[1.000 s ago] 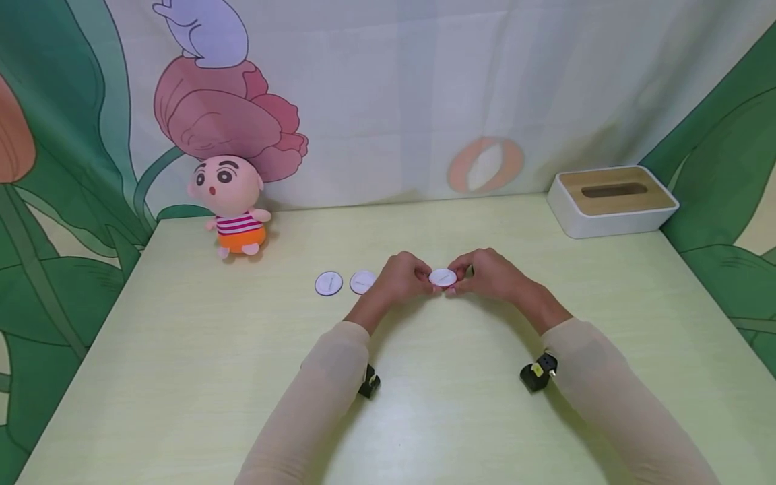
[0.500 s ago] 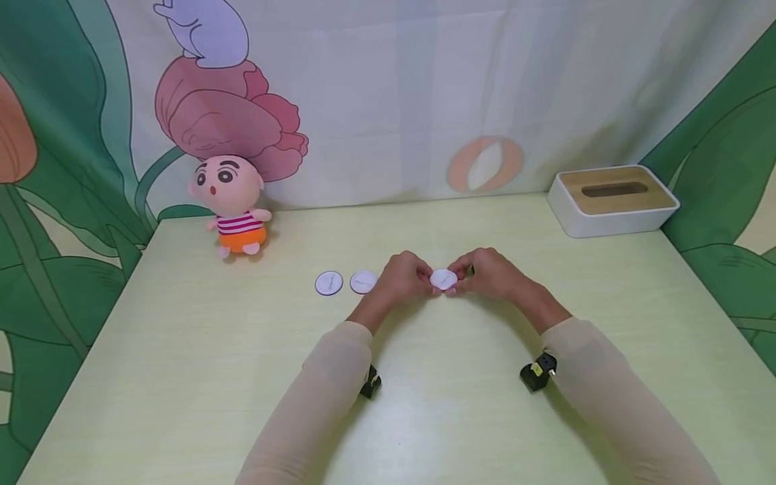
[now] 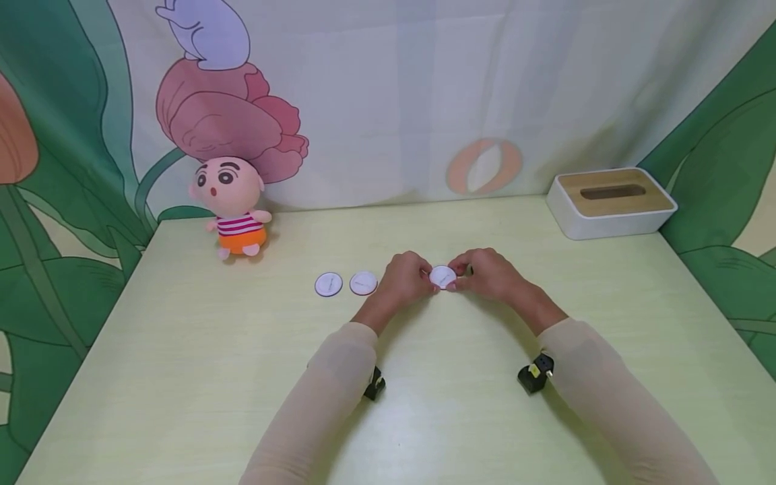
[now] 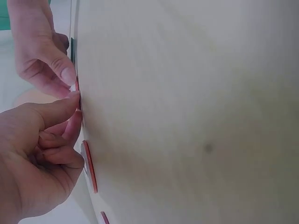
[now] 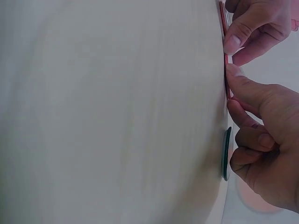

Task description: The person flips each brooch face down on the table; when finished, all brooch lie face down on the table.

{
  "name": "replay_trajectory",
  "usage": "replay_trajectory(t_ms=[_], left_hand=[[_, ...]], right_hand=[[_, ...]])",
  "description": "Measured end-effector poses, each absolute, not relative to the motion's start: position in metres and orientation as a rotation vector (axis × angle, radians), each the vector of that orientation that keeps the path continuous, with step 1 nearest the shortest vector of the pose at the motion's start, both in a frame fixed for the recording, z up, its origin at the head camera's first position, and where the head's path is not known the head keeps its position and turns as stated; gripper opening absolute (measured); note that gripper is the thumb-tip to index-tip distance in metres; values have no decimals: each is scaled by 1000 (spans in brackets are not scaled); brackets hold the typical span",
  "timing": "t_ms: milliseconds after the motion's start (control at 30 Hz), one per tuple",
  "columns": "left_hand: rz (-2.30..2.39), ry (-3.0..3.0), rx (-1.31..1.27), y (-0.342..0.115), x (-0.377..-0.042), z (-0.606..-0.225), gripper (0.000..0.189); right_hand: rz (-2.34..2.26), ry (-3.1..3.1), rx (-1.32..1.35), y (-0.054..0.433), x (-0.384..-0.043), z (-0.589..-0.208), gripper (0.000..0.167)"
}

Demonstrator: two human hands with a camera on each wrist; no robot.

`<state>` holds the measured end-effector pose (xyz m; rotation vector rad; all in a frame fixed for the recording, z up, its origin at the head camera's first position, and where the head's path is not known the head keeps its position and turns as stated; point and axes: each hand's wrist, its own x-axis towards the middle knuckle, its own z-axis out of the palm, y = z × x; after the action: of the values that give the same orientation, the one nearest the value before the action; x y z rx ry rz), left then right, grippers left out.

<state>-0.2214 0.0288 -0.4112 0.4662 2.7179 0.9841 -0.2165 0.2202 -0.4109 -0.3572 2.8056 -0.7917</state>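
Note:
In the head view my left hand (image 3: 405, 277) and right hand (image 3: 490, 275) meet at a small round disc (image 3: 442, 277) with a white top and a thin line of marking. Fingertips and thumb of each hand pinch its edge from opposite sides, close over the table. Its reddish rim (image 5: 227, 86) shows edge-on in the right wrist view. Left of my hands lie two similar discs, a nearer one (image 3: 363, 283) and a farther one (image 3: 329, 284). Beside the curled fingers of my right hand, a green-edged disc (image 5: 226, 154) appears in the right wrist view, mostly hidden in the head view.
On the pale table (image 3: 182, 377), a toy figure (image 3: 236, 209) with a striped top stands at the back left. A white tissue box (image 3: 612, 202) with a wooden lid sits at the back right. Behind them hangs a printed curtain (image 3: 364, 101).
The pinched disc has tipped from slanted to flatter, showing more of its round top. My left forearm has shifted slightly right; both hands keep their hold.

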Motion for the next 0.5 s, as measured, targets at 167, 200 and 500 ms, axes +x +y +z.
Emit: replay_trajectory(t_ms=[167,200,500], left_hand=[[956,2731,456,27,-221,-412,26],[940,2738,461,27,-221,-411,26],[819,2775,559,35,-210,-398,18]], right_hand=[[-793,2813,-410,221,-216,-411,33],[-798,2819,-426,222,-216,-411,33],[-900,2845,-534,246,-205,-405,22]])
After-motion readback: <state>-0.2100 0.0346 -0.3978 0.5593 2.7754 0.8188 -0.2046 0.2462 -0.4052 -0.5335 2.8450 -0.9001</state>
